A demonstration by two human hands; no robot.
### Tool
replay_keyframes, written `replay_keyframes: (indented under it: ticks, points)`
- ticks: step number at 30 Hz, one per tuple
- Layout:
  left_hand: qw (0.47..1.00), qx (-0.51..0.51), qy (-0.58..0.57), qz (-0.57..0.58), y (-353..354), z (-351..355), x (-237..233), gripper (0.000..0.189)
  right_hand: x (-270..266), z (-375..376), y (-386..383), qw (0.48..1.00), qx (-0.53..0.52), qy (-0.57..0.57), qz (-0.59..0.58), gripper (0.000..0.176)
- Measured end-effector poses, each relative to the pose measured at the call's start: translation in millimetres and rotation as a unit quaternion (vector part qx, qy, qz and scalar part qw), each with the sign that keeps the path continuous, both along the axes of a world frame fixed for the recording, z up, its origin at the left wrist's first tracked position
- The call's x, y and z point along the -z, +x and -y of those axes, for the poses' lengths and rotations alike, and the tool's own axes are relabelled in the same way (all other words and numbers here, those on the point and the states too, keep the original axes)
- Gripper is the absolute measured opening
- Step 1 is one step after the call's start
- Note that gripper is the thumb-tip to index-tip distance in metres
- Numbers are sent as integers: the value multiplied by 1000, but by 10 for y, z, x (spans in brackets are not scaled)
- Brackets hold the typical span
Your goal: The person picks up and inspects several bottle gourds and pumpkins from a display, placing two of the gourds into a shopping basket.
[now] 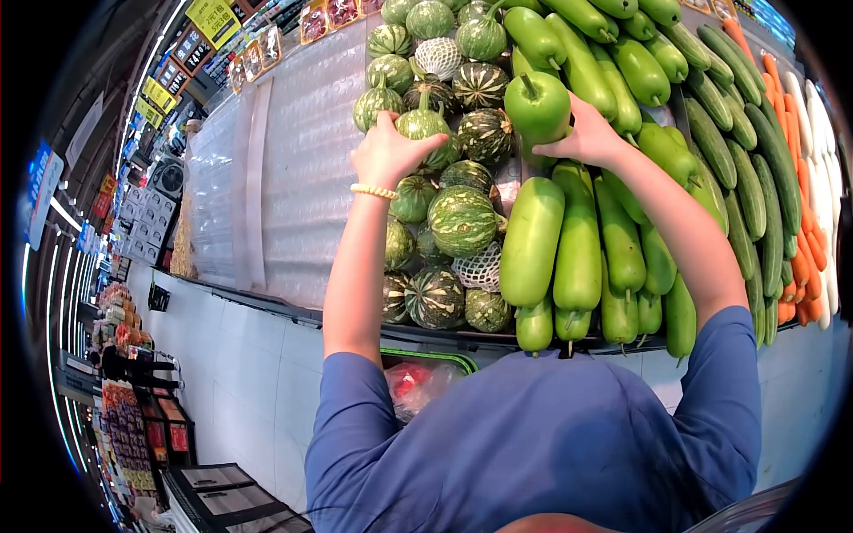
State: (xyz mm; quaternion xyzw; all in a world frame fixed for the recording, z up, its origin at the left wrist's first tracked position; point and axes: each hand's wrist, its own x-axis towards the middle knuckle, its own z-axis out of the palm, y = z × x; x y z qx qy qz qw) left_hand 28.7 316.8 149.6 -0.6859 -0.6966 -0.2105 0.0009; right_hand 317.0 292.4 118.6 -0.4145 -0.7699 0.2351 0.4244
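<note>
My left hand, a beaded bracelet at its wrist, is closed round a small green striped pumpkin. Its thumb lies across the front, and the other fingers are mostly hidden. A light-green bottle gourd stands nearly on end, stem towards me, in the grip of my right hand. The fingers behind that gourd are out of sight. Around my left hand are more striped pumpkins, and a few wear white foam nets. Below and beside my right hand lie rows of bottle gourds.
Dark green cucumbers, carrots and white radishes lie to the right. A ridged plastic-covered display surface spreads left. Below the stand's edge sits a green-rimmed basket with a bagged red item. Another person stands far left.
</note>
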Motion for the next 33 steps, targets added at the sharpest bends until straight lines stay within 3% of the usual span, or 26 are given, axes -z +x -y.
replay_keyframes:
  ticks: [5,11,15,19,27,30,33]
  points:
    - [999,15,-48,18,-65,73,198,90,32,-17,25,1000,4,15,-2,87]
    - [995,21,14,100,-149,108,545,84,-22,-63,-9,1000,16,-5,1,85]
    - [994,-25,16,109,-248,137,677,90,-116,-139,-52,999,29,-18,14,83]
    - [988,6,-3,151,-263,190,699,91,-130,-69,-93,998,55,-5,10,83]
    - [995,19,46,84,-324,245,741,99,-105,150,-106,988,113,105,15,70]
    - [997,6,55,55,-301,269,699,100,-188,157,-98,977,101,134,-129,63]
    - [995,-5,98,31,-245,300,625,99,-662,348,-71,968,93,88,-215,51]
